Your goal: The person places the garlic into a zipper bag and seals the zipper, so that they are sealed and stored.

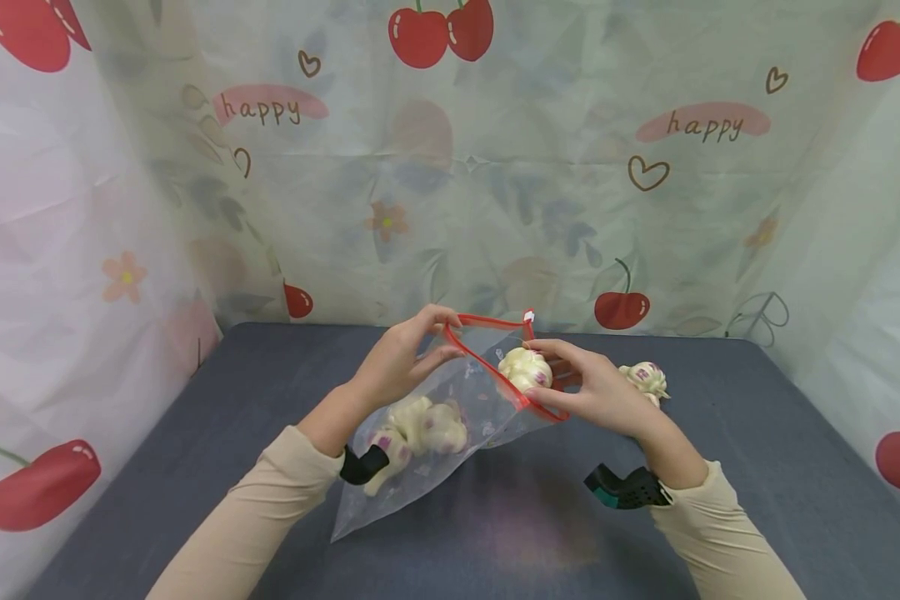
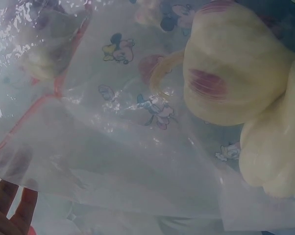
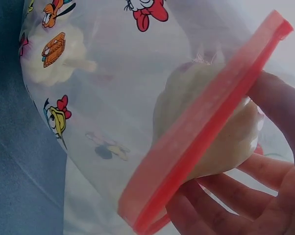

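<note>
Garlic bulb (image 1: 523, 369): sat in the mouth of the clear zip bag (image 1: 487, 417), partly past the red zip strip (image 1: 486, 365); right wrist view showed the strip crossing in front of it. Right hand (image 1: 596, 387) came in from 3 o'clock, fingers (image 3: 235, 193) curled around the bulb, thumb opposite. Left hand (image 1: 401, 354) had its fingers pinched on the strip at the mouth's 10 o'clock; that was the only clear hold on the bag.

Bulbs inside (image 1: 444, 427) lay toward 8 o'clock of the held one, at least two, away from the mouth, so the entry looked free. Loose garlic bulb (image 1: 647, 379) sat on the counter (image 1: 727, 442) at 3 o'clock, partly behind the right hand.

My read on doing it well: left pinch needed to be firm, pulling toward 10 o'clock so the mouth held its width. Push line: toward 8 o'clock, down the bag's length. Release made sense only with the bulb's widest part past the strip; earlier, it could roll back out. Watch points: root tuft or knuckles dragging the strip inward, and the white slider (image 1: 528, 317) at the mouth's 12 o'clock, better not bumped.
</note>
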`<state>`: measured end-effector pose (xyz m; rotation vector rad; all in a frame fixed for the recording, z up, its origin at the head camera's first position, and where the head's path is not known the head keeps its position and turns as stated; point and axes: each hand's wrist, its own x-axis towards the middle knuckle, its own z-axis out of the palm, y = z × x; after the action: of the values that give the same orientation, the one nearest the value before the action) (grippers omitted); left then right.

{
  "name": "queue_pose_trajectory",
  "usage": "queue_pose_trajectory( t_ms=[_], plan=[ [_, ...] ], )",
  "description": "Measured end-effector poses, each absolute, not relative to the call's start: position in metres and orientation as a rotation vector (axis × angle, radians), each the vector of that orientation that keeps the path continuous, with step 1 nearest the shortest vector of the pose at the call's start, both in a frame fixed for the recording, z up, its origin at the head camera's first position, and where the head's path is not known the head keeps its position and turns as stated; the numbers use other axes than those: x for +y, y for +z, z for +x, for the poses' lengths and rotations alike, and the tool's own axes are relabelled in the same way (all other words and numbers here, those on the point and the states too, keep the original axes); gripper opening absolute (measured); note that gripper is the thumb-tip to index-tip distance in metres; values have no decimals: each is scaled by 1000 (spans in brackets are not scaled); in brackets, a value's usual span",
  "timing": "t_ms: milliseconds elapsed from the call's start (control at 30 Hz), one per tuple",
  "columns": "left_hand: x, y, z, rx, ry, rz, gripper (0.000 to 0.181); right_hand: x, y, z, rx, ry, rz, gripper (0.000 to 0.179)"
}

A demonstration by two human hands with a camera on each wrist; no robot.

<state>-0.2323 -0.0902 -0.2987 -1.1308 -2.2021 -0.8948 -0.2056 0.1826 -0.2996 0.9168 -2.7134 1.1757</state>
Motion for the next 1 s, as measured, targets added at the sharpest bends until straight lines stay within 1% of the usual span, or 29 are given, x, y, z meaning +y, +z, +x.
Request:
queue_pose_trajectory(
  t_ms=[300, 800, 1000],
  plan=[
    [-90, -298, -232, -2207, -892, -1122, 36, 179, -305, -211, -2735, 1156, 952, 50],
    [-91, -300, -232, -2202, -915, -1124, 37, 177, -309, -213, -2745, 1182, 1013, 50],
    [-91, -299, -231, -2213, -905, -1115, 35, 178, -310, -213, -2753, 1189, 1027, 49]
  ],
)
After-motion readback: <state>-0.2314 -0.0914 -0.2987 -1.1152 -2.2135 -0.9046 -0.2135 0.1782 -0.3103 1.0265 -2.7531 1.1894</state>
